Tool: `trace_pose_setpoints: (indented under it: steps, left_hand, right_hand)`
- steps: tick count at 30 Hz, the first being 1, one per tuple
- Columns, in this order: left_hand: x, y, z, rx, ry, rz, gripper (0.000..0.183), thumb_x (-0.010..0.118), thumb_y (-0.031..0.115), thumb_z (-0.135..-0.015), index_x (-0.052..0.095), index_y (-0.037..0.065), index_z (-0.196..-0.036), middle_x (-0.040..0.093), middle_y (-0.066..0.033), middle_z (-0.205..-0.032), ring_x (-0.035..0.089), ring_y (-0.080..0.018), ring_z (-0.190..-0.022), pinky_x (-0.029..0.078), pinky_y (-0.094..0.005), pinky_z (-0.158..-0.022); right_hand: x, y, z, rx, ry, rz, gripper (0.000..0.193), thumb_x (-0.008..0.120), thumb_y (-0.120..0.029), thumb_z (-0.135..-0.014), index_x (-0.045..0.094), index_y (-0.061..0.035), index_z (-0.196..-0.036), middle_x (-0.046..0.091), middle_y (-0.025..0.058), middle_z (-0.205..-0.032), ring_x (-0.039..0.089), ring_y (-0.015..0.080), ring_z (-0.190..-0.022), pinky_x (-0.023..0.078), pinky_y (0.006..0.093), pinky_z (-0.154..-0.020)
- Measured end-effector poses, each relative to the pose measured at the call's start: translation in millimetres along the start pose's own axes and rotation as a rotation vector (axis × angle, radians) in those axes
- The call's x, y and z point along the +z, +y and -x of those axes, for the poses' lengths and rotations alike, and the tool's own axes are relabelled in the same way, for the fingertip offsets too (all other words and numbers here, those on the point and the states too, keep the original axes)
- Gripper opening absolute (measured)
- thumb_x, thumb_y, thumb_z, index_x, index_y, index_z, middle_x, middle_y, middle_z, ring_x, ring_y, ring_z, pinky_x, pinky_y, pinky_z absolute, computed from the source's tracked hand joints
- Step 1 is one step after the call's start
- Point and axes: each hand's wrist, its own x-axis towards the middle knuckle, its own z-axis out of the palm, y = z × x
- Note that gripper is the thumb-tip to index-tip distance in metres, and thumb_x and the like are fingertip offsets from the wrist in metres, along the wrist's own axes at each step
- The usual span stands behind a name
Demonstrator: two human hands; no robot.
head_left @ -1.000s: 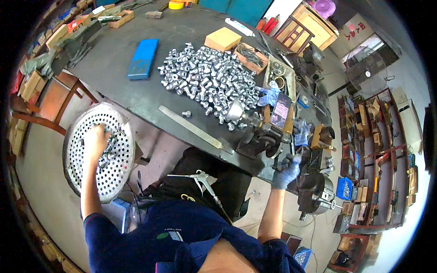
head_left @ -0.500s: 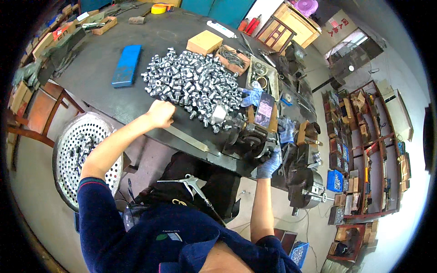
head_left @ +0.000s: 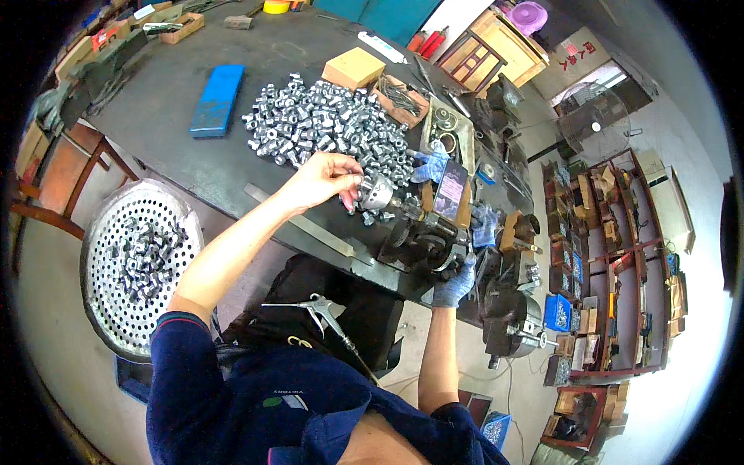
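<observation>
My bare left hand pinches a small metal fitting at the front of a silver chuck; the fingers partly cover the fitting. The chuck sits on a small dark bench machine at the table's front edge. On the machine's right side, my right hand, in a blue-and-white glove, is closed around a dark handle that it mostly hides. Behind the chuck spreads a large heap of shiny metal fittings. A phone showing a lit screen leans above the machine, beside another blue glove.
A perforated round metal tray with several fittings stands at my left. A blue box and a yellow block lie on the dark table. An air gun rests by my lap. Another machine stands right.
My left hand has moved right from the table's front edge to the chuck, its fist loosening into a pinch. My right hand stays at the machine's handle. The view has shifted slightly, showing more of the tray.
</observation>
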Motion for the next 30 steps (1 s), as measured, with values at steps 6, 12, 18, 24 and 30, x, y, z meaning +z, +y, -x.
trace_pose_setpoints:
  steps: [6,12,18,24,30]
  left_hand:
    - [-2.3,-2.8,0.8,-0.016,-0.053,0.04,0.019,0.053,0.005,-0.086,0.053,-0.007,-0.101,0.062,-0.0137,-0.078,0.063,-0.0195,-0.062,0.05,-0.0288,-0.059]
    - [-0.7,0.5,1.3,0.0,-0.072,0.006,0.016,0.052,0.003,-0.087,0.052,-0.006,-0.1,0.061,-0.0121,-0.076,0.062,-0.0175,-0.063,0.05,-0.0279,-0.06]
    - [-0.1,-6.4,1.6,0.058,-0.093,-0.012,0.016,0.049,0.001,-0.088,0.049,-0.005,-0.103,0.059,-0.0109,-0.078,0.06,-0.0162,-0.064,0.049,-0.0268,-0.061]
    - [7.0,-6.6,-0.6,0.082,-0.078,-0.069,0.015,0.049,-0.001,-0.087,0.049,-0.005,-0.102,0.059,-0.0102,-0.078,0.059,-0.0147,-0.063,0.049,-0.0261,-0.059]
    - [7.4,-12.0,0.9,0.13,-0.053,-0.055,0.012,0.051,-0.002,-0.085,0.05,-0.005,-0.097,0.058,-0.0085,-0.07,0.058,-0.0123,-0.056,0.047,-0.0249,-0.054]
  right_hand:
    - [2.4,-10.8,16.3,-0.03,0.081,0.107,0.04,0.062,-0.045,-0.08,0.054,-0.0058,-0.081,0.044,-0.003,-0.058,0.037,0.0046,-0.041,0.03,0.0174,-0.036]
    - [17.4,-56.0,40.6,-0.049,-0.068,0.082,0.037,0.063,-0.041,-0.08,0.056,-0.0051,-0.081,0.042,-0.0035,-0.052,0.033,0.0039,-0.039,0.028,0.0188,-0.035]
    - [57.7,-91.4,3.9,-0.126,-0.168,-0.001,0.036,0.061,-0.044,-0.081,0.052,-0.0092,-0.075,0.04,-0.0032,-0.053,0.032,0.004,-0.039,0.025,0.0184,-0.033]
    - [74.5,-58.6,-64.5,-0.249,-0.043,0.178,0.03,0.057,-0.032,-0.085,0.06,-0.0025,-0.08,0.06,0.0065,-0.076,0.051,0.0071,-0.058,0.039,0.0195,-0.049]
    - [40.8,3.5,-69.9,-0.468,0.042,0.473,0.03,0.058,-0.03,-0.084,0.062,-0.0013,-0.092,0.06,0.0029,-0.079,0.054,0.0115,-0.067,0.045,0.0254,-0.06]
